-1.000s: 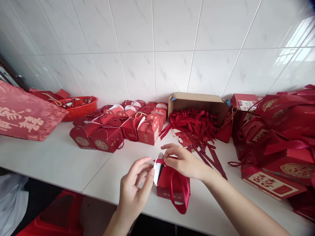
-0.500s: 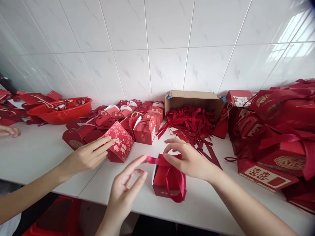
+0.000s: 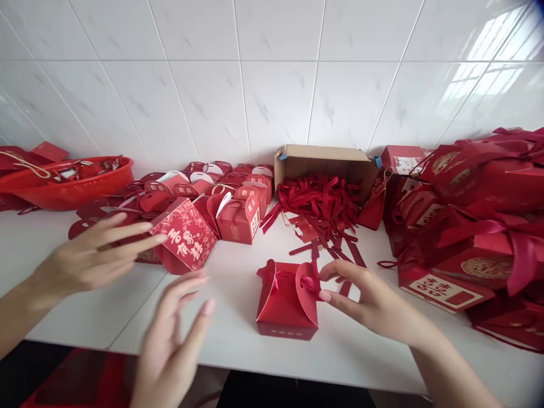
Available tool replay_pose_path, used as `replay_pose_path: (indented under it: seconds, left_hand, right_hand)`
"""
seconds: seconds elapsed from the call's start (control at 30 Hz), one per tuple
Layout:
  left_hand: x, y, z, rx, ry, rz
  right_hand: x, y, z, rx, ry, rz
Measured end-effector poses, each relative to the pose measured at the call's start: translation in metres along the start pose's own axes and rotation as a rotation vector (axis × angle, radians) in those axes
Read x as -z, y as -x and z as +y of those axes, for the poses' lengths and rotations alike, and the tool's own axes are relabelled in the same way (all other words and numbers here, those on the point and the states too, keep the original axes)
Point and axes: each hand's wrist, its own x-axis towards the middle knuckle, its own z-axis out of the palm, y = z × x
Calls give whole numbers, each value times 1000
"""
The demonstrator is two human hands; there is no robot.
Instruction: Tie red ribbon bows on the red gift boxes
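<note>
A small red gift box (image 3: 285,309) stands on the white counter (image 3: 238,334) in front of me, its two curved top flaps closed with a red ribbon (image 3: 293,279) threaded through them. My right hand (image 3: 368,300) is at the box's right side, thumb and forefinger pinched on the ribbon's end. My left hand (image 3: 170,340) hovers left of the box, fingers spread, holding nothing and slightly blurred. Another person's hand (image 3: 91,255) reaches in from the left, fingers stretched toward a patterned red box (image 3: 185,238).
Several folded red boxes (image 3: 229,198) are grouped at the back. A cardboard box (image 3: 323,161) spills red ribbons (image 3: 323,204). A red basin (image 3: 63,184) sits far left. Larger red ribboned boxes (image 3: 476,226) are piled on the right.
The ribbon has been pulled through and the box's flaps are closed. My left hand let go and moved left and down. The other person's hand set down the patterned box and drew back.
</note>
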Motion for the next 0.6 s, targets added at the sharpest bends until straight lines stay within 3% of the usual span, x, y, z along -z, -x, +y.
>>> replay_pose_path:
  seconds: [0.13,0.23,0.47,0.53,0.6]
  left_hand:
    - [-36,-16,4,78,62,-393]
    - [-42,-30,6,40,97,-561]
    - [-5,-48,-21,39,0,-365]
    - [-2,-45,-28,8,-89,-405]
    - [-5,-36,-31,-27,-160,-352]
  right_hand:
    - [-11,-10,2,26,-92,-85]
    - [-12,-12,3,19,-100,-110]
    - [13,-5,10,25,-35,-95]
    - [14,-3,8,27,-4,-44]
    - [7,1,5,24,18,76]
